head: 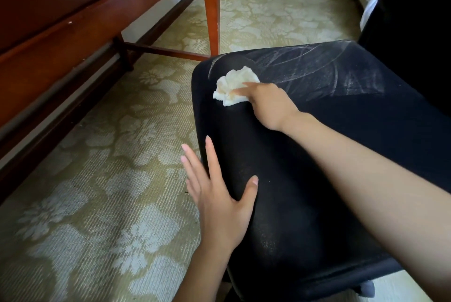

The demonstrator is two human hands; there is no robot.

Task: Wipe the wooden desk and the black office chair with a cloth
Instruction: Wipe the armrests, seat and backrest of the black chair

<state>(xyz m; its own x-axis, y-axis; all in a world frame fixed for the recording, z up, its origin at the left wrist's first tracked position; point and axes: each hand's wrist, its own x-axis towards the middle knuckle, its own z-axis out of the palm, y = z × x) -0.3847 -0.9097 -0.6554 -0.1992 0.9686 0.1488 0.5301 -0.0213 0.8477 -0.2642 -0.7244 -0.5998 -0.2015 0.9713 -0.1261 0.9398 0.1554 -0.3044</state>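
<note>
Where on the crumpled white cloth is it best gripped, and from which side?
Probably pinch the raised folds at the far end of the cloth from above: it lies bunched on the chair seat, so folds stand up there, while the right hand covers its near right edge.

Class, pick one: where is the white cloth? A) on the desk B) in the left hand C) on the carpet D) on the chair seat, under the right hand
D: the right hand holds the cloth on the seat; the left hand lies flat, empty.
</note>
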